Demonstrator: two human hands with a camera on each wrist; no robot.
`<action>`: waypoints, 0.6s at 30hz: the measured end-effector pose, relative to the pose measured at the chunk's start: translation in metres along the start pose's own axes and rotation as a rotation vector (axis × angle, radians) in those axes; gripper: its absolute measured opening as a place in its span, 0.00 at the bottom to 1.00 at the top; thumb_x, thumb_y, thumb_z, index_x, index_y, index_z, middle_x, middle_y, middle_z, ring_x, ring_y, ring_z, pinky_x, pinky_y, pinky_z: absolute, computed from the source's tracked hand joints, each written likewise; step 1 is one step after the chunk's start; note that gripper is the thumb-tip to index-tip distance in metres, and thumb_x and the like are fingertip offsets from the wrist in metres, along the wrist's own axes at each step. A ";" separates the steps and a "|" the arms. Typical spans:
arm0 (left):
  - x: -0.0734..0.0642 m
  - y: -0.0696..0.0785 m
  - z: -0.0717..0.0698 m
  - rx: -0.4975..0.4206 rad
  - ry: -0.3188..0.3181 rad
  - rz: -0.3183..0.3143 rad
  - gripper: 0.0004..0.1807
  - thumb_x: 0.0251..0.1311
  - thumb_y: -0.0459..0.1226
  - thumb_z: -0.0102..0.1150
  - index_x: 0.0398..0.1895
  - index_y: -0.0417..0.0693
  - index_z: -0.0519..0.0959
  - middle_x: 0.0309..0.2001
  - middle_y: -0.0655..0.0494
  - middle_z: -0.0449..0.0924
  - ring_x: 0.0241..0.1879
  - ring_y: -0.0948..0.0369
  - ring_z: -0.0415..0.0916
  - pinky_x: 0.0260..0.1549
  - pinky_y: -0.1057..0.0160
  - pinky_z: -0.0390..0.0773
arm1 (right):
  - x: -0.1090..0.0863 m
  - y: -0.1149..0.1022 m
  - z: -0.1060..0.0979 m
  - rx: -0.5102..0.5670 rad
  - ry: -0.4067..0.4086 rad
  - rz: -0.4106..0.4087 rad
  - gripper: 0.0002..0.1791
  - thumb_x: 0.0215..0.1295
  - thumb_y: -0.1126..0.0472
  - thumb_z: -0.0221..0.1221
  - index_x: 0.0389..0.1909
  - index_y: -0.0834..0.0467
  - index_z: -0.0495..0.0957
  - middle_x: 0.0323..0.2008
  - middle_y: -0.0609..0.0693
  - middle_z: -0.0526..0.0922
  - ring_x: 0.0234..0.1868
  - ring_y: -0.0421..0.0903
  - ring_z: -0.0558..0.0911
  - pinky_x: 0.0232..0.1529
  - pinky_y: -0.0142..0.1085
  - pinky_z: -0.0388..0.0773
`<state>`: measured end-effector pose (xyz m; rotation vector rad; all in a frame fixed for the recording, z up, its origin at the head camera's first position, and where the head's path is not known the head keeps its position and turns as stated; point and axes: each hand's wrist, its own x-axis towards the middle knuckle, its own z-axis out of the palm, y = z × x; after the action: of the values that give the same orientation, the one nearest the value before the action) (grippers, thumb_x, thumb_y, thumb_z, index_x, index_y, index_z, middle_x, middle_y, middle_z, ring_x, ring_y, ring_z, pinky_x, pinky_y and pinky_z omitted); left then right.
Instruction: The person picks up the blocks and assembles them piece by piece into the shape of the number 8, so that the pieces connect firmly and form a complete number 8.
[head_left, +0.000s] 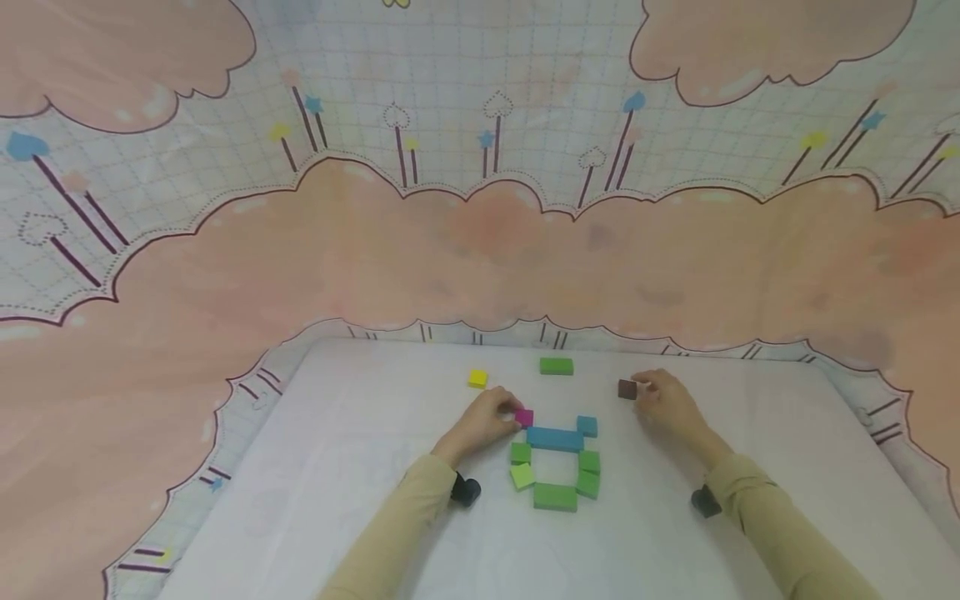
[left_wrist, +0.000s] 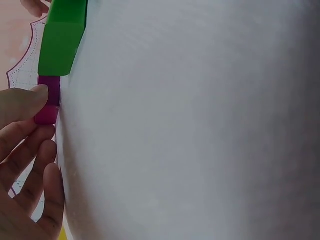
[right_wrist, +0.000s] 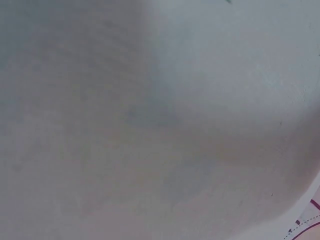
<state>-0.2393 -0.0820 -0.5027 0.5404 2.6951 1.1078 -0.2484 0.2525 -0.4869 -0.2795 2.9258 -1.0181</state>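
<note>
My left hand (head_left: 486,423) pinches a magenta block (head_left: 525,418) at the upper left corner of a ring of blocks. In the left wrist view, its thumb lies on the block's face and the fingers sit beneath. To the right, my right hand (head_left: 670,410) holds a dark brown block (head_left: 627,389) by its right side with thumb and fingertips. Below the magenta block runs a long blue block (head_left: 555,439), with a small blue block (head_left: 587,426) at its right end. Neither right hand nor block shows in the right wrist view.
Small green blocks (head_left: 521,453) form the ring's sides, a tilted light green block (head_left: 522,477) among them. A long green block (head_left: 555,497) closes the front. Farther back lie a yellow block (head_left: 477,378) and another green block (head_left: 557,367), before a patterned cloth (head_left: 480,258).
</note>
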 end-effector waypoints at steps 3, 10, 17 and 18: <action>0.000 0.000 0.001 -0.007 0.002 0.000 0.15 0.55 0.34 0.64 0.48 0.46 0.80 0.46 0.54 0.80 0.51 0.57 0.76 0.57 0.56 0.75 | 0.003 0.000 -0.001 0.002 -0.001 0.007 0.22 0.66 0.64 0.52 0.61 0.65 0.68 0.57 0.67 0.72 0.56 0.64 0.73 0.55 0.59 0.72; 0.001 -0.001 0.002 -0.019 0.004 -0.007 0.16 0.55 0.34 0.65 0.48 0.45 0.80 0.47 0.53 0.79 0.52 0.57 0.76 0.58 0.56 0.75 | 0.009 0.000 0.002 0.033 0.007 0.001 0.23 0.65 0.65 0.53 0.61 0.66 0.68 0.58 0.68 0.72 0.55 0.65 0.74 0.56 0.58 0.72; 0.001 -0.004 0.003 -0.035 0.014 -0.003 0.16 0.55 0.34 0.65 0.48 0.45 0.80 0.46 0.53 0.79 0.52 0.57 0.76 0.57 0.56 0.75 | 0.013 0.002 0.008 0.025 -0.002 0.016 0.25 0.61 0.65 0.57 0.60 0.66 0.68 0.56 0.67 0.74 0.55 0.65 0.75 0.57 0.58 0.72; 0.001 -0.004 0.003 -0.038 0.014 -0.004 0.16 0.55 0.34 0.65 0.47 0.45 0.80 0.46 0.53 0.79 0.51 0.57 0.76 0.57 0.56 0.75 | 0.013 0.002 0.008 0.019 -0.002 0.016 0.25 0.61 0.65 0.56 0.60 0.66 0.68 0.55 0.67 0.74 0.55 0.65 0.75 0.57 0.58 0.71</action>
<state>-0.2402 -0.0825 -0.5073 0.5226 2.6798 1.1630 -0.2611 0.2468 -0.4947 -0.2555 2.9099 -1.0415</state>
